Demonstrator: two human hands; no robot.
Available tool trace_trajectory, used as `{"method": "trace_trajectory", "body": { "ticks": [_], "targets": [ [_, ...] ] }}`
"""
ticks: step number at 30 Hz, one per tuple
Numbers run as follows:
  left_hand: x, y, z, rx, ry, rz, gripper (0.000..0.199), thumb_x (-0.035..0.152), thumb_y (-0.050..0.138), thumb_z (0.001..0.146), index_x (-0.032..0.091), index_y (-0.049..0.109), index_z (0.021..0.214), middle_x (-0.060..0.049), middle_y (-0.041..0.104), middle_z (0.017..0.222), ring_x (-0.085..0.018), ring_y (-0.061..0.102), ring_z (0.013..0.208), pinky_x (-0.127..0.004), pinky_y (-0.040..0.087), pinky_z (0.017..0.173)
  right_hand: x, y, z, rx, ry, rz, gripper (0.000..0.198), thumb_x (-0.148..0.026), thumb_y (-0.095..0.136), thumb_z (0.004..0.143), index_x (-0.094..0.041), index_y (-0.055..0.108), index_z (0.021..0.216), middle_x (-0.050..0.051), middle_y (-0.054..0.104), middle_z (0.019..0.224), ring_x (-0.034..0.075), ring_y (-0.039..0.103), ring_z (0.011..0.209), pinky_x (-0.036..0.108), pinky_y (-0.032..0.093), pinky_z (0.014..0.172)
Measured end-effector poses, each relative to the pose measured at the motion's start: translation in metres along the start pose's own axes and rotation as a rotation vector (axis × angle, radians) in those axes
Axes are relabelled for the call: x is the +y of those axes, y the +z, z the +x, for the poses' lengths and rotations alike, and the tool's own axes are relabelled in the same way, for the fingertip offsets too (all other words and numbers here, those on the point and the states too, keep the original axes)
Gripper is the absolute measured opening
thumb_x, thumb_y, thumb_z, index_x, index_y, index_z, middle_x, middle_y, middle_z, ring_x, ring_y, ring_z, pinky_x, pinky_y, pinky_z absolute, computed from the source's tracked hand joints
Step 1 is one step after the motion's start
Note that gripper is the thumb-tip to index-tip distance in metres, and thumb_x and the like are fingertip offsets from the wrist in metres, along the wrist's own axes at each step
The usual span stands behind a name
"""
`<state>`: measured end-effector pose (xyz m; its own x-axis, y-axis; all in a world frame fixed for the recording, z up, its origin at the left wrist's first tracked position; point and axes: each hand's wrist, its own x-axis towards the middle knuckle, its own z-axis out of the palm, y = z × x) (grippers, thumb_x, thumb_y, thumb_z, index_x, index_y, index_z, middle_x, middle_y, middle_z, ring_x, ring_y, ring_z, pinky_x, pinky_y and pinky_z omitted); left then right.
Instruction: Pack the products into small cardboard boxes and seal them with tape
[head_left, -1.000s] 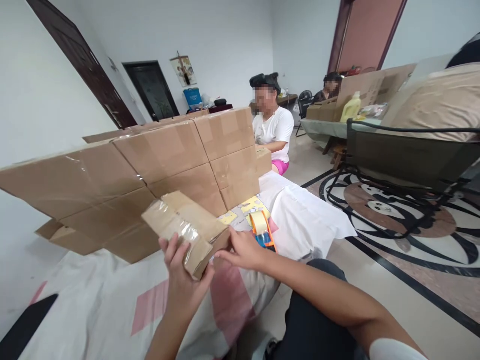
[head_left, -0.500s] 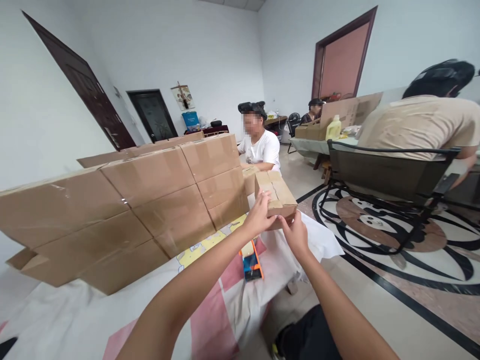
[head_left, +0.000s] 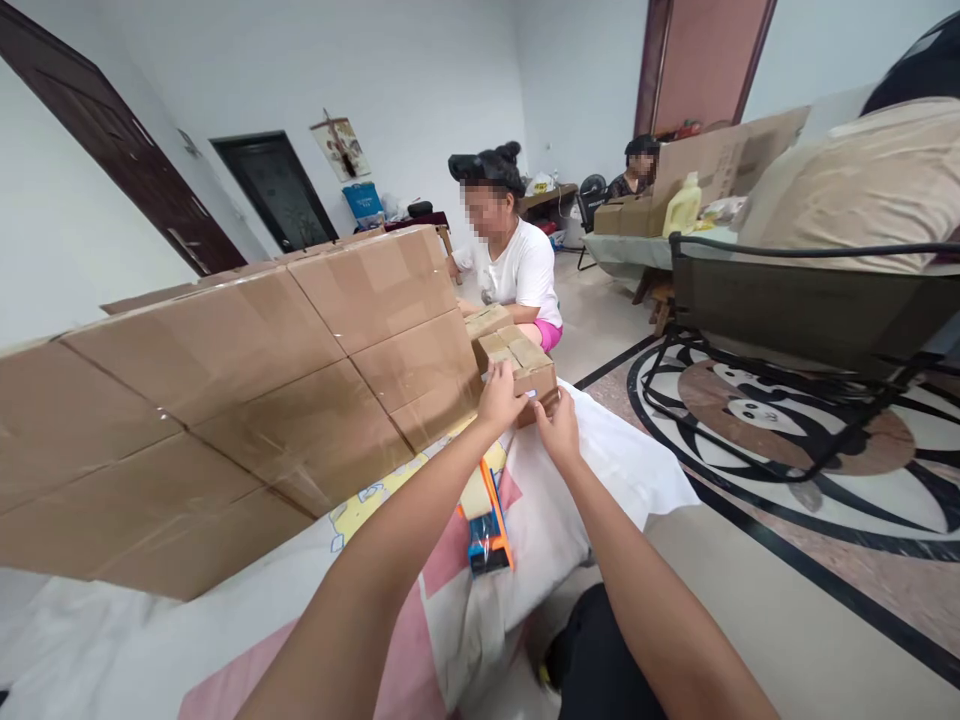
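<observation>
A small cardboard box (head_left: 536, 380) is between my two hands near the table's far right edge. My left hand (head_left: 501, 398) grips its left near corner, fingers on the side and top. At the lower right near corner, my right hand (head_left: 559, 425) closes on the box. Another small cardboard box (head_left: 487, 322) sits just behind it. Below my hands, an orange and blue tape dispenser (head_left: 487, 530) lies on the cloth. Stacked large cardboard boxes (head_left: 300, 400) form a wall on the left.
A cloth (head_left: 637, 460) covers the table and hangs over its edge. A co-worker in a white shirt (head_left: 517, 265) sits beyond the boxes. On the right stand a dark folding chair (head_left: 795, 310) with a person in it and a second table (head_left: 622, 250) holding a yellow bottle (head_left: 682, 207).
My hands and the small box have moved a little left and down in view, in front of the other small box. The camera view has shifted to the right and closer.
</observation>
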<state>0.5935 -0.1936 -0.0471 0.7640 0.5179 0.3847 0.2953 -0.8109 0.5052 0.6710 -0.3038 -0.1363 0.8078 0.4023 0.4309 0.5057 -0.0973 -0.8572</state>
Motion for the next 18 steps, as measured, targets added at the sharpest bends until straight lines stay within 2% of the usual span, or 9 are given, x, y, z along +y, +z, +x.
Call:
{"method": "trace_trajectory", "body": {
  "ticks": [6,9,11,12,14,16,18],
  "targets": [
    [0.001,0.003,0.020,0.024,-0.042,-0.014,0.067,0.018,0.078,0.077,0.014,0.042,0.134,-0.025,0.046,0.147,-0.036,0.020,0.156,-0.050,0.028,0.124,0.011,0.010,-0.005,-0.023,-0.017,-0.036,0.061,-0.042,0.053,0.091,-0.015,0.042,0.144,0.023,0.049,0.140,0.031,0.064,0.108,0.048,0.054,0.093],
    [0.005,-0.004,0.020,0.030,-0.040,-0.037,0.075,0.019,0.085,0.069,0.015,0.045,0.133,-0.025,0.046,0.149,-0.038,0.025,0.154,-0.050,0.032,0.121,0.009,0.007,-0.008,-0.024,-0.013,-0.047,0.059,-0.042,0.053,0.091,-0.014,0.043,0.142,0.023,0.050,0.138,0.030,0.065,0.102,0.049,0.053,0.093],
    [0.008,-0.016,0.010,0.051,-0.016,-0.051,0.075,0.022,0.086,0.069,0.016,0.047,0.132,-0.024,0.043,0.153,-0.038,0.029,0.152,-0.051,0.035,0.120,0.007,0.005,-0.010,-0.016,-0.012,-0.050,0.058,-0.042,0.053,0.091,-0.015,0.044,0.141,0.022,0.051,0.137,0.028,0.066,0.096,0.048,0.054,0.092],
    [0.009,-0.024,0.001,0.065,0.006,-0.058,0.067,0.024,0.084,0.072,0.017,0.050,0.129,-0.022,0.044,0.154,-0.037,0.032,0.152,-0.050,0.035,0.120,0.005,0.003,-0.011,-0.009,-0.011,-0.052,0.057,-0.043,0.053,0.090,-0.015,0.045,0.140,0.022,0.052,0.135,0.027,0.066,0.092,0.048,0.054,0.090],
    [0.010,-0.045,-0.029,0.084,0.066,-0.068,0.038,0.027,0.074,0.084,0.020,0.058,0.117,-0.015,0.053,0.148,-0.030,0.043,0.145,-0.044,0.038,0.118,0.002,0.001,-0.012,0.010,-0.008,-0.053,0.054,-0.046,0.052,0.090,-0.014,0.049,0.134,0.021,0.053,0.132,0.024,0.065,0.083,0.046,0.055,0.086],
    [0.002,-0.072,-0.073,0.081,0.118,-0.071,0.008,0.028,0.059,0.094,0.023,0.064,0.098,-0.007,0.067,0.129,-0.022,0.060,0.127,-0.036,0.046,0.109,-0.003,-0.001,-0.011,0.027,-0.011,-0.052,0.047,-0.049,0.050,0.090,-0.014,0.057,0.121,0.019,0.057,0.123,0.021,0.063,0.075,0.044,0.056,0.082],
    [-0.017,-0.105,-0.129,0.087,0.117,-0.052,0.016,0.033,0.052,0.098,0.025,0.065,0.095,-0.004,0.073,0.111,-0.019,0.068,0.107,-0.031,0.052,0.096,-0.010,-0.004,-0.010,0.028,-0.028,-0.048,0.039,-0.052,0.049,0.090,-0.017,0.062,0.099,0.014,0.060,0.111,0.020,0.062,0.072,0.042,0.056,0.079]
  ]
}}
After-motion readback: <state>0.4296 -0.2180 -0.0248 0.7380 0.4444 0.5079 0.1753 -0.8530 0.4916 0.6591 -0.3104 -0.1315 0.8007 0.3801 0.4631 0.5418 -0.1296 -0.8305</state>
